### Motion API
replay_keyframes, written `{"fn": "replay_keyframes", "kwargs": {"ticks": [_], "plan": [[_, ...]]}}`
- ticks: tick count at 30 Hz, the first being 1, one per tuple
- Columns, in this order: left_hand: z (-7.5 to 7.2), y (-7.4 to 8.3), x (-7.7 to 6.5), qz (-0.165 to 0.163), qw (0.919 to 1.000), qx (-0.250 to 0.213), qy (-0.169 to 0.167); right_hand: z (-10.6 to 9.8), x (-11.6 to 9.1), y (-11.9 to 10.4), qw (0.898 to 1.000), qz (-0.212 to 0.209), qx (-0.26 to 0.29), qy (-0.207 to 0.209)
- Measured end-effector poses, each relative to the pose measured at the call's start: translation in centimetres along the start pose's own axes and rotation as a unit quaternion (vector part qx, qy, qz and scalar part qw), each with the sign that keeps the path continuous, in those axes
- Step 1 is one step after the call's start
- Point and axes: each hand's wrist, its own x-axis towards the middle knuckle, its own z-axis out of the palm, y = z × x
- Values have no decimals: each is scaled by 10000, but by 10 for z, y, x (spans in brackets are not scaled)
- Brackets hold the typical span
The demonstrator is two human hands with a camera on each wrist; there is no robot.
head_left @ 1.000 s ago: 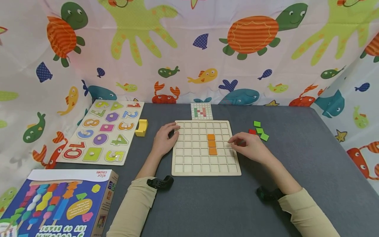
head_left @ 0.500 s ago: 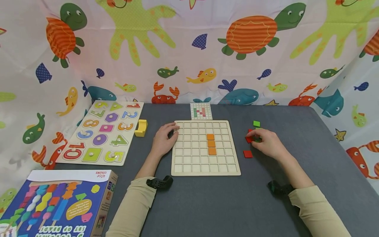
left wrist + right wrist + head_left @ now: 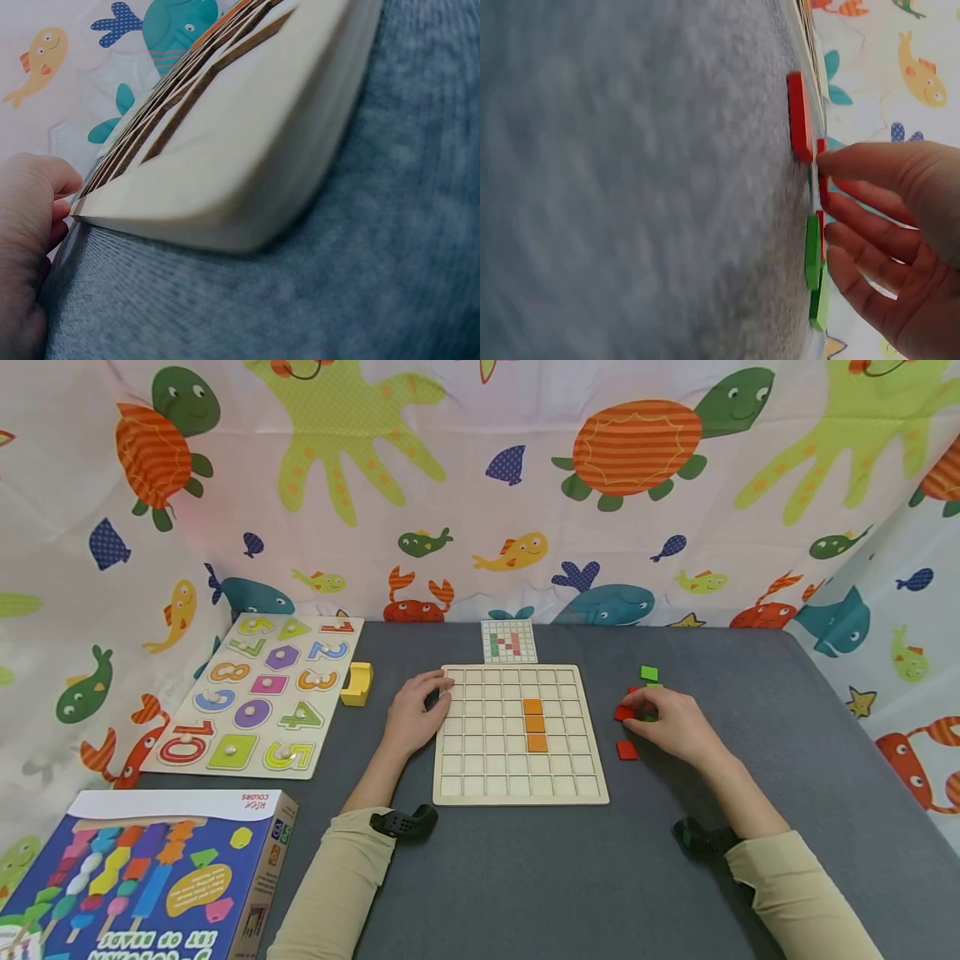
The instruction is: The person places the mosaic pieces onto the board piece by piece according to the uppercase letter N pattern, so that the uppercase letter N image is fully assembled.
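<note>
A wooden grid board (image 3: 480, 787) lies mid-table with three orange tiles (image 3: 535, 724) stacked in one column. My left hand (image 3: 416, 714) rests on its left edge near the far corner; the left wrist view shows the thumb and fingers (image 3: 60, 176) at that edge. Right of the board, my right hand (image 3: 678, 727) pinches a red tile (image 3: 624, 713) between thumb and fingers at table level. Another red tile (image 3: 627, 750) lies just nearer. Green tiles (image 3: 649, 673) lie beyond the hand, partly hidden by it; the right wrist view shows green tiles (image 3: 813, 251) under the fingers.
A small pattern card (image 3: 509, 642) touches the board's far edge. To the left are a number puzzle board (image 3: 270, 706), a yellow block (image 3: 357, 684) and a blue craft box (image 3: 150, 877). A printed cloth (image 3: 480, 493) hangs behind and at the sides.
My right hand has moved right from the board's edge to the tiles, and a red tile now lies near the board's right side. The pinched red tile has slid slightly left. My left hand stays still.
</note>
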Motion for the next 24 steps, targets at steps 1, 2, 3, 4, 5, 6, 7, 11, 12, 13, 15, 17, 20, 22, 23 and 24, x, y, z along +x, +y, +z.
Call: {"fn": "replay_keyframes", "kwargs": {"ticks": [1,2,3,4,5,6,7,11,12,13,15,17,20,22,23,24], "plan": [[0,0,0,3,10000,0,-8,1,0,-3,10000,18,47,5],[0,0,0,-11,10000,7,-25,2,0,-6,9999,25,99,9],[0,0,0,-24,10000,13,-38,3,0,-9,9999,19,166,5],[0,0,0,-45,10000,20,-54,4,0,-12,9998,-17,223,0],[0,0,0,-53,10000,35,-62,6,0,-16,9996,-55,283,-18],[0,-1,0,-69,9999,37,-70,8,0,-20,9994,-109,337,-26],[0,-1,0,-77,9999,36,-70,10,0,-24,9991,-181,388,-36],[0,0,0,-21,10000,22,-37,19,-1,-41,9968,-535,580,-101],[0,0,0,-15,10000,7,-31,21,-1,-45,9959,-620,649,-119],[0,0,0,0,10000,4,-21,23,-2,-49,9949,-686,724,-155],[0,0,-1,-17,10000,0,-24,28,-2,-57,9930,-801,843,-219],[0,0,-1,-57,10000,9,-39,32,-3,-64,9908,-904,964,-305],[0,-1,0,-96,9999,9,-70,38,-5,-74,9866,-998,1182,-522],[0,-2,0,-67,10000,-7,-68,40,-6,-80,9828,-1051,1358,-686],[0,-2,0,-44,10000,-18,-61,41,-6,-83,9810,-1067,1428,-761],[0,-2,0,-14,10000,-29,-51,42,-7,-85,9792,-1098,1495,-826]]}}
